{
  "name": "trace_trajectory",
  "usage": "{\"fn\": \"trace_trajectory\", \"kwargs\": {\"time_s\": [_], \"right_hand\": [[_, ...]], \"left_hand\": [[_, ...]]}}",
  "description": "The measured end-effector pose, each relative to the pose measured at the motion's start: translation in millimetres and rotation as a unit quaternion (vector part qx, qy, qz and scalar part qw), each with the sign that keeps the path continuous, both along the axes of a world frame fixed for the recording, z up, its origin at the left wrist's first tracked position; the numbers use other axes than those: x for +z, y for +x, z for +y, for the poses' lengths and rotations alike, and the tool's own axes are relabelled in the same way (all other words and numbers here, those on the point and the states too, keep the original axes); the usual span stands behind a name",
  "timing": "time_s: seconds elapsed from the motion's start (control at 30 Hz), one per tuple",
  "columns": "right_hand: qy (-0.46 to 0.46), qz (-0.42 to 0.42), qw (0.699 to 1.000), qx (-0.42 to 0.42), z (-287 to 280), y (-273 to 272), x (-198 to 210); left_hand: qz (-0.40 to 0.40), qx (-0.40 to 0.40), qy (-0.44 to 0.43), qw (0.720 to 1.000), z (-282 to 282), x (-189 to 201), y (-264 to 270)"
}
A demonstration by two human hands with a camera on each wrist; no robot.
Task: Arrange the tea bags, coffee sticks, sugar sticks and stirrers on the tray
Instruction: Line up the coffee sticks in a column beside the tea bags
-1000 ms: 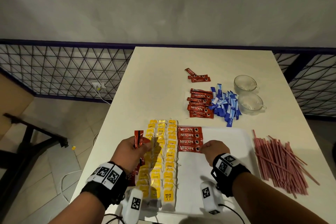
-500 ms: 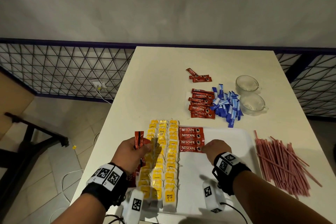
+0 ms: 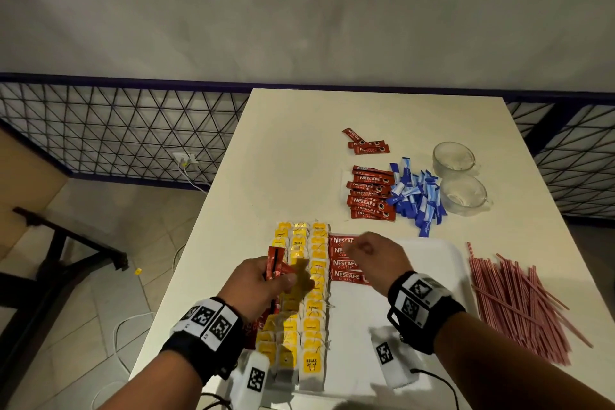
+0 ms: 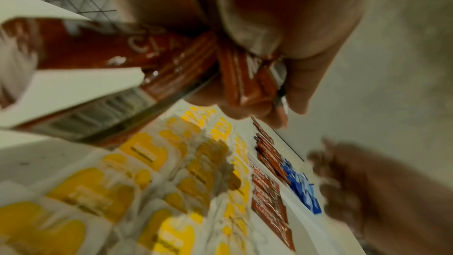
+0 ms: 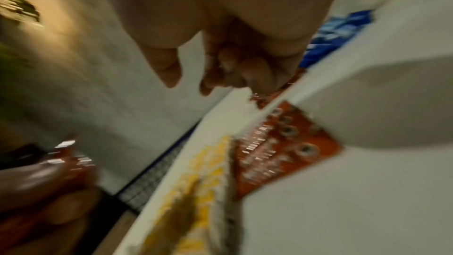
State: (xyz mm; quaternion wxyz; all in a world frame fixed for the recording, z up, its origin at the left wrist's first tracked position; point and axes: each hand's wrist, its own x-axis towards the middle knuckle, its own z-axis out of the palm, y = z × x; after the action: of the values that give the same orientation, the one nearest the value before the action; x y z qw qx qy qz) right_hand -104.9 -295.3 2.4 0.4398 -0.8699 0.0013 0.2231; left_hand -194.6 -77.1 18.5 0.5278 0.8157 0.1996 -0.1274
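A white tray (image 3: 442, 253) lies at the table's near edge. Yellow tea bags (image 3: 317, 280) fill three columns on its left side. Beside them lie several red coffee sticks (image 3: 344, 275) in a row, seen also in the right wrist view (image 5: 277, 154). My left hand (image 3: 263, 283) grips a bundle of red coffee sticks (image 3: 275, 260) (image 4: 171, 55) above the tea bags. My right hand (image 3: 369, 251) (image 5: 220, 65) hovers over the laid coffee sticks, blurred, fingers loosely curled and holding nothing.
Farther back on the table lie a pile of coffee sticks (image 3: 369, 196), three more coffee sticks (image 3: 366, 145), blue sugar sticks (image 3: 416, 201) and two glass cups (image 3: 454, 158). Pink stirrers (image 3: 519, 303) lie right of the tray. The table's left edge drops to the floor.
My right hand has lifted off the last laid coffee stick and moved up and left. My left hand has shifted slightly right with its bundle.
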Motion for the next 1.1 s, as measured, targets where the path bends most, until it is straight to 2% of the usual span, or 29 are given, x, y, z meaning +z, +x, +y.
{"fn": "trace_trajectory", "kwargs": {"time_s": [0.07,0.13,0.17,0.27,0.33,0.4,0.5,0.57,0.6,0.7,0.77,0.83,0.93,1.03,1.1], "right_hand": [[0.085,-0.002,0.991,0.105,16.7,-3.5,16.1],[0.102,-0.021,0.978,0.181,27.5,-5.5,24.6],[0.102,-0.039,0.976,0.19,29.2,-4.7,28.9],[0.121,-0.051,0.984,0.117,19.1,3.9,31.5],[0.181,0.017,0.982,0.045,8.6,8.1,29.4],[0.254,0.098,0.962,0.009,3.1,8.7,28.1],[0.29,0.129,0.948,-0.012,0.1,7.1,33.9],[0.292,0.132,0.947,-0.022,-1.9,6.4,37.4],[0.29,0.138,0.947,-0.024,-3.1,5.1,37.7],[0.302,0.159,0.939,-0.051,-6.3,0.8,33.8],[0.311,0.162,0.934,-0.067,-7.5,-1.0,31.7],[0.304,0.149,0.938,-0.069,-10.9,-2.7,30.7],[0.311,0.139,0.937,-0.08,-17.4,-6.9,27.7],[0.313,0.14,0.934,-0.095,-20.1,-9.6,23.0],[0.307,0.146,0.934,-0.11,-20.4,-8.6,20.1]], "left_hand": [[-0.003,-0.053,-0.005,0.999,-9.6,4.2,4.9],[-0.01,-0.099,-0.003,0.995,-20.7,8.3,11.3],[-0.007,-0.113,-0.007,0.994,-25.4,11.3,13.7],[-0.013,-0.11,-0.041,0.993,-26.6,15.5,17.9],[-0.026,-0.076,-0.069,0.994,-21.1,17.8,18.7],[-0.031,-0.04,-0.092,0.994,-17.7,19.6,20.9],[-0.039,-0.028,-0.101,0.994,-19.7,22.6,25.7],[-0.057,-0.028,-0.055,0.996,-21.0,23.1,28.8],[-0.076,-0.041,-0.005,0.996,-21.4,22.2,29.5],[-0.124,-0.13,0.147,0.973,-22.7,19.9,31.3],[-0.122,-0.148,0.176,0.965,-23.9,19.2,30.2],[-0.103,-0.112,0.155,0.976,-23.3,16.1,28.8],[-0.07,-0.046,0.035,0.996,-25.6,15.8,22.9],[-0.07,-0.005,-0.053,0.996,-32.6,19.6,20.9],[-0.07,0.001,-0.07,0.995,-36.3,22.6,21.4]]}}
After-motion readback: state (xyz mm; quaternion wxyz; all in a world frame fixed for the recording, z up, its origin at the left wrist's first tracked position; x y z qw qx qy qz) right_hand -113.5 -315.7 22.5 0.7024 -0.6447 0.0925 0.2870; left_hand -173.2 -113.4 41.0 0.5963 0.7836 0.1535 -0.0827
